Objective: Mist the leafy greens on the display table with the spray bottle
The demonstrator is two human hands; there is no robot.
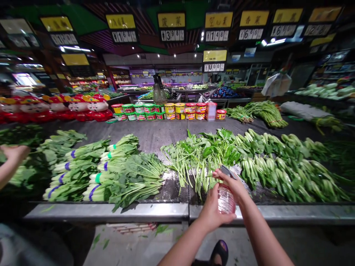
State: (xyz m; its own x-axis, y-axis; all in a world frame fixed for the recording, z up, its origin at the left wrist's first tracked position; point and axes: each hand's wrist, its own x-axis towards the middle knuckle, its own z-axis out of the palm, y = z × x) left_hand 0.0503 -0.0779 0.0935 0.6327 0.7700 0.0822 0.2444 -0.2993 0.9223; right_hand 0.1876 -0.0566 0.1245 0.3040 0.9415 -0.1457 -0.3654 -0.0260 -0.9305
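Observation:
A spray bottle (226, 199) with a clear, pinkish ribbed body and a grey spray head (227, 172) is in both my hands, above the front edge of the vegetable stand. My left hand (214, 211) wraps round the lower body from the left. Up at the neck and head, my right hand (234, 184) is closed, its fingers pointing left under the grey top. Just beyond the bottle lie loose leafy greens with long stems (206, 155). Small green heads like bok choy (277, 173) are laid in rows to the right.
Taped bundles of greens (94, 177) and loose spinach-like leaves (138, 175) lie to the left. Stacked tubs (169, 111) and red figures (91, 107) line the back. A metal rail (124, 211) edges the stand. Another person's hand (16, 152) reaches in at far left.

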